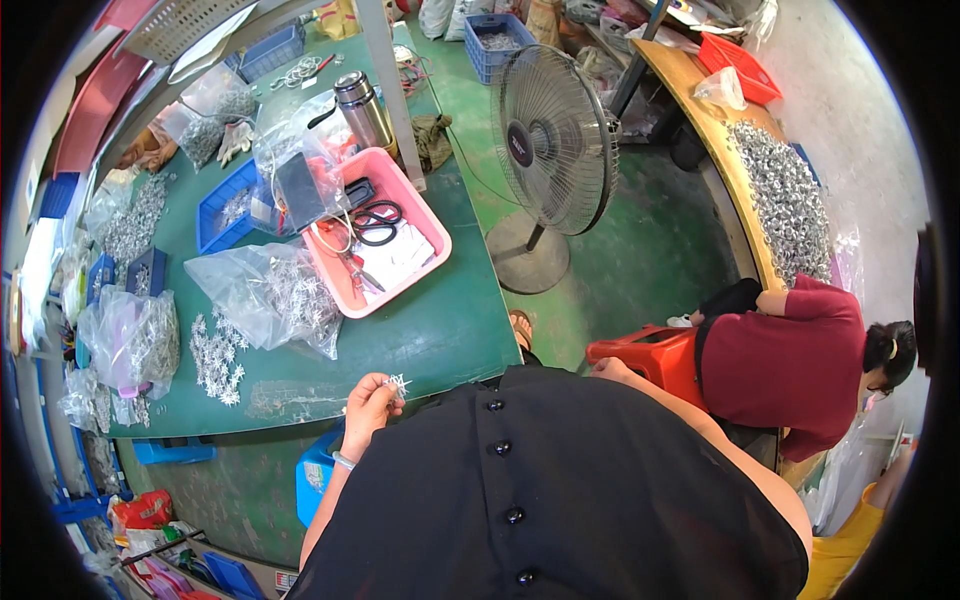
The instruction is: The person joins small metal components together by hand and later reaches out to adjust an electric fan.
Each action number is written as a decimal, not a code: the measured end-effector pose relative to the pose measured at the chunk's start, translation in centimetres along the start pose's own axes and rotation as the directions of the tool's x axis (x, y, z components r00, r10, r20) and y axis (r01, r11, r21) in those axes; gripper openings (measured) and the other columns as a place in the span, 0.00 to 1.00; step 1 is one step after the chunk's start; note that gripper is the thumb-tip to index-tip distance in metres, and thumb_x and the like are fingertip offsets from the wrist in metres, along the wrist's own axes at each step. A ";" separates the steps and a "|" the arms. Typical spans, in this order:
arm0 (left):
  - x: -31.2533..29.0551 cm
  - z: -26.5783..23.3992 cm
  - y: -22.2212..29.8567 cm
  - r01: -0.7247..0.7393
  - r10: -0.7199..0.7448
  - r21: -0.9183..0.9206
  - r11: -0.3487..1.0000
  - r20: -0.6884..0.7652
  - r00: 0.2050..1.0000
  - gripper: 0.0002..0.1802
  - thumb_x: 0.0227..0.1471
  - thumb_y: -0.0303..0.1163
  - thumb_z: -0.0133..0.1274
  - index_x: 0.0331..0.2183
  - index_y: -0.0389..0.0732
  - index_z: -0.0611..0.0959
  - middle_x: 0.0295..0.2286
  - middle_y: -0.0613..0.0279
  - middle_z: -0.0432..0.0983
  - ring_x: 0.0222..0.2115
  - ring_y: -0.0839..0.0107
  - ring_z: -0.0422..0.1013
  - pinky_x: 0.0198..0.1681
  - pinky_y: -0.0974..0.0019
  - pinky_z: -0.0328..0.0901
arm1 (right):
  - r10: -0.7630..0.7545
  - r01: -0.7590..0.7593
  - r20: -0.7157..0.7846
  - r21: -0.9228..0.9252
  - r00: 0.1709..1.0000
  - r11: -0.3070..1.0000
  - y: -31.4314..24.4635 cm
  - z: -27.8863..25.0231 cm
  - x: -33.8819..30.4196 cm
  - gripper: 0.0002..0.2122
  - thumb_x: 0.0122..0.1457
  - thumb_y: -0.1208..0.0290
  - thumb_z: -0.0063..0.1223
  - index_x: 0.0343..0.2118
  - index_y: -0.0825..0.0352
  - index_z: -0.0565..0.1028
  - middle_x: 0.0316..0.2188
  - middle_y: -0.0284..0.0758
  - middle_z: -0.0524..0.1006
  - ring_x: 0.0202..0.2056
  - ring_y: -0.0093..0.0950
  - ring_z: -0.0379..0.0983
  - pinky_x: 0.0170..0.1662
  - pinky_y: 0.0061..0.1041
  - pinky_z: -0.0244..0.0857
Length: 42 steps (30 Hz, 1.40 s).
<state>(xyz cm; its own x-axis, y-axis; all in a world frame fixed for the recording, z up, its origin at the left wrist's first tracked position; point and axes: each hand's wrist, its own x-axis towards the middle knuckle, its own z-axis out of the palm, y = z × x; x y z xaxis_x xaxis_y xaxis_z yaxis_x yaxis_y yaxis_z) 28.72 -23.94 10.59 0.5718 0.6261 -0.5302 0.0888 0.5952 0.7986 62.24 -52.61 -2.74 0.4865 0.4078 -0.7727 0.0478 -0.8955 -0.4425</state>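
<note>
My left hand (370,404) is closed at the near edge of the green table (460,290), pinching several small spiky silver metal pieces (399,385) that poke out past the fingertips. Beyond the front of my black top, my right hand (614,371) shows only in part. Its fingers are curled in, and whatever they may hold is hidden. A loose spread of similar spiky pieces (217,360) lies on the table, left of a clear plastic bag (275,295) filled with more of them. Past the bag, a pink tray (440,245) holds black-handled scissors (378,222), pliers and papers.
A metal thermos (361,110) and a blue bin (228,210) stand farther back. A large fan (555,140) is on the floor beyond the table's right edge. To the right, a person in a dark red shirt (785,365) sits by a wooden bench heaped with metal parts (780,200).
</note>
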 end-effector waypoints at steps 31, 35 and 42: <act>-2.3 -0.7 1.9 -0.041 0.040 0.102 0.994 0.011 0.999 0.01 0.48 0.26 0.46 0.25 0.40 0.71 0.18 0.69 0.68 0.20 0.80 0.66 0.23 0.77 0.62 | -0.548 0.402 -0.064 -0.610 0.834 0.683 -17.0 -11.6 -4.5 0.26 0.45 0.66 0.52 0.49 0.65 0.63 0.40 0.46 0.71 0.41 0.39 0.68 0.45 0.30 0.62; -4.5 0.9 0.8 -0.100 0.105 0.070 0.992 -0.072 0.992 0.01 0.48 0.26 0.46 0.25 0.40 0.71 0.18 0.68 0.67 0.19 0.80 0.66 0.23 0.76 0.62 | -0.840 0.720 -0.491 -0.495 0.230 0.487 -26.2 -18.7 -15.4 0.20 0.46 0.74 0.50 0.45 0.65 0.65 0.20 0.37 0.72 0.22 0.33 0.69 0.27 0.29 0.63; -7.0 1.1 -0.7 -0.139 0.150 0.062 0.988 -0.230 0.962 0.03 0.47 0.26 0.47 0.23 0.40 0.72 0.16 0.64 0.70 0.17 0.80 0.66 0.21 0.77 0.62 | -0.784 0.650 -0.607 -0.546 0.128 0.529 -29.4 -20.2 -9.9 0.19 0.49 0.74 0.46 0.47 0.63 0.63 0.29 0.43 0.74 0.33 0.41 0.70 0.36 0.35 0.63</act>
<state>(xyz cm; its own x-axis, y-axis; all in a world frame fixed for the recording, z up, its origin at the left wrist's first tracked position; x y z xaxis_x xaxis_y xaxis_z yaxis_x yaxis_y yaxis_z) 25.55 -29.32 14.07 0.3754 0.8070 -0.4558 0.0589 0.4700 0.8807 73.58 -33.91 27.14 0.5545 0.6461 0.5245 0.8177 -0.3057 -0.4878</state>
